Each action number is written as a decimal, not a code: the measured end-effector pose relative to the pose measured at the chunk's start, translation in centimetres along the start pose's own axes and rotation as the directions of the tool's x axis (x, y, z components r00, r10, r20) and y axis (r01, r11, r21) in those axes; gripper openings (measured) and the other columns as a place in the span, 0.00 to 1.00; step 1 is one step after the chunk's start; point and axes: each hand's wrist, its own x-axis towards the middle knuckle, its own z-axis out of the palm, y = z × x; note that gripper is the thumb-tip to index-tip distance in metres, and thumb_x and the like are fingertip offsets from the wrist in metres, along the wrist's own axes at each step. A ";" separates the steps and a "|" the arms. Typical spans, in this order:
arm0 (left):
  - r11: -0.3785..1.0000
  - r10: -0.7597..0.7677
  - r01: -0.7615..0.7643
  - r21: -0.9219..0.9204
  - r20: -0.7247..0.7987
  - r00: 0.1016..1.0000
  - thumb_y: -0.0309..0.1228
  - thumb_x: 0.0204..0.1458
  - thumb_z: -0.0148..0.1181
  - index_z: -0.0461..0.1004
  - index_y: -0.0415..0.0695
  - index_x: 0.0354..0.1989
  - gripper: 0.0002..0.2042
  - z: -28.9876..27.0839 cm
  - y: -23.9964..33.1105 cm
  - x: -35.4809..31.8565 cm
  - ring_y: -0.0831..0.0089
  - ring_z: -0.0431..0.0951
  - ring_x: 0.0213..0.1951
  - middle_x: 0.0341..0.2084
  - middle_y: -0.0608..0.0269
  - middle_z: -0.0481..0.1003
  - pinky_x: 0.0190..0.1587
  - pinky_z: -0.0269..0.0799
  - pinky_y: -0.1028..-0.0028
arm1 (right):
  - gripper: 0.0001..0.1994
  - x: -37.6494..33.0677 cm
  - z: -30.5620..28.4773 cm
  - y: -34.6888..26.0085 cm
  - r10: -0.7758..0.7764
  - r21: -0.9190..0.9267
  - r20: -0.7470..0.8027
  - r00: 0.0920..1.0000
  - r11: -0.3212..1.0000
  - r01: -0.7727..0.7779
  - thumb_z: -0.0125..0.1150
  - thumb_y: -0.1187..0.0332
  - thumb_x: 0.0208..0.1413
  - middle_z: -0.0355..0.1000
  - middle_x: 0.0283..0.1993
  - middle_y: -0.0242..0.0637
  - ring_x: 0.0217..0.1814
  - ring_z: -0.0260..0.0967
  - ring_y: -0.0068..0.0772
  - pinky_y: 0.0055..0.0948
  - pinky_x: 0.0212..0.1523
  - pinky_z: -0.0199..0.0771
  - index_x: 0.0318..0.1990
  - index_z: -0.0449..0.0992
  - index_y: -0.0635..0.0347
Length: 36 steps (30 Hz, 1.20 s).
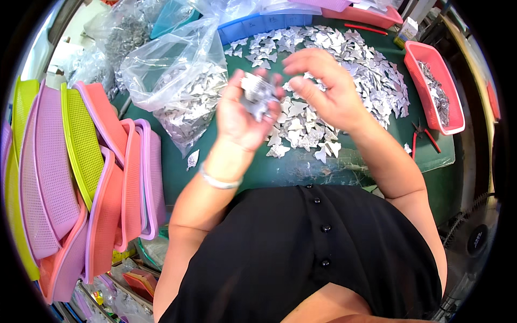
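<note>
My left hand is turned palm up, its fingers curled round a small bunch of silvery metal butterfly pieces, slightly blurred. To its right, over the table, my right hand has its thumb and fingers apart, with nothing visible between them. Beneath and beyond both hands spreads a wide heap of flat silver butterfly pieces. Left of my left hand lies a clear plastic bag partly filled with similar silver pieces. A single leaf-shaped silver piece rests on the green tabletop near the bag.
A pink basket with small metal parts stands at the right, beside red-handled pliers. Behind the heap are a blue tray and a red stick-like tool. Stacked plastic baskets fill the left; a fan stands lower right.
</note>
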 end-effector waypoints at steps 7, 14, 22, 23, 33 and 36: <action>0.851 0.411 -0.463 0.250 0.232 0.881 0.37 0.50 0.51 0.64 0.34 0.42 0.18 3.9 16.7 -1.6 0.56 0.67 0.39 0.45 0.40 0.63 0.32 0.69 0.70 | 0.10 -2.1 -4.2 4.2 0.288 -0.011 -0.063 0.955 0.957 -0.289 0.57 0.65 0.50 0.71 0.32 0.35 0.35 0.67 0.26 0.25 0.38 0.66 0.34 0.73 0.63; -0.244 0.650 0.054 0.968 0.122 0.750 0.39 0.49 0.56 0.74 0.39 0.36 0.15 0.0 19.7 -0.3 0.72 0.72 0.34 0.32 0.59 0.75 0.38 0.66 0.76 | 0.10 -3.2 -6.7 7.7 0.460 -0.357 0.082 0.884 0.841 -0.405 0.53 0.71 0.51 0.72 0.38 0.40 0.40 0.69 0.31 0.26 0.44 0.66 0.39 0.71 0.65; -0.808 0.362 -0.316 0.497 0.842 0.400 0.28 0.47 0.55 0.75 0.42 0.34 0.07 2.4 9.2 1.9 0.71 0.73 0.32 0.29 0.61 0.73 0.35 0.67 0.76 | 0.14 -2.9 -3.8 10.4 0.406 -0.617 0.405 0.820 0.782 -0.082 0.56 0.75 0.42 0.68 0.40 0.38 0.48 0.61 0.41 0.36 0.51 0.61 0.41 0.71 0.60; -0.749 0.340 -0.352 0.561 0.781 0.523 0.27 0.46 0.55 0.75 0.42 0.33 0.07 2.5 6.9 2.3 0.69 0.73 0.31 0.29 0.60 0.73 0.35 0.68 0.75 | 0.15 -3.0 -3.3 10.8 0.395 -0.611 0.420 0.817 0.789 -0.067 0.57 0.76 0.42 0.67 0.41 0.38 0.49 0.60 0.41 0.36 0.51 0.60 0.42 0.71 0.60; -0.707 0.138 -0.095 0.700 0.268 0.954 0.27 0.42 0.59 0.73 0.42 0.38 0.13 -4.4 -1.1 10.0 0.66 0.73 0.35 0.33 0.56 0.71 0.39 0.69 0.71 | 0.15 -2.1 -2.8 10.7 0.491 -0.647 0.536 0.686 0.762 -0.039 0.61 0.72 0.39 0.68 0.42 0.32 0.52 0.58 0.36 0.40 0.53 0.55 0.39 0.72 0.56; -0.712 0.135 -0.057 0.700 0.216 0.967 0.27 0.39 0.62 0.72 0.40 0.36 0.13 -4.0 -0.9 10.3 0.66 0.72 0.35 0.33 0.57 0.70 0.38 0.68 0.71 | 0.12 -1.6 -3.5 10.7 0.495 -0.547 0.561 0.664 0.823 -0.151 0.62 0.74 0.36 0.68 0.36 0.32 0.47 0.60 0.35 0.37 0.48 0.58 0.33 0.71 0.58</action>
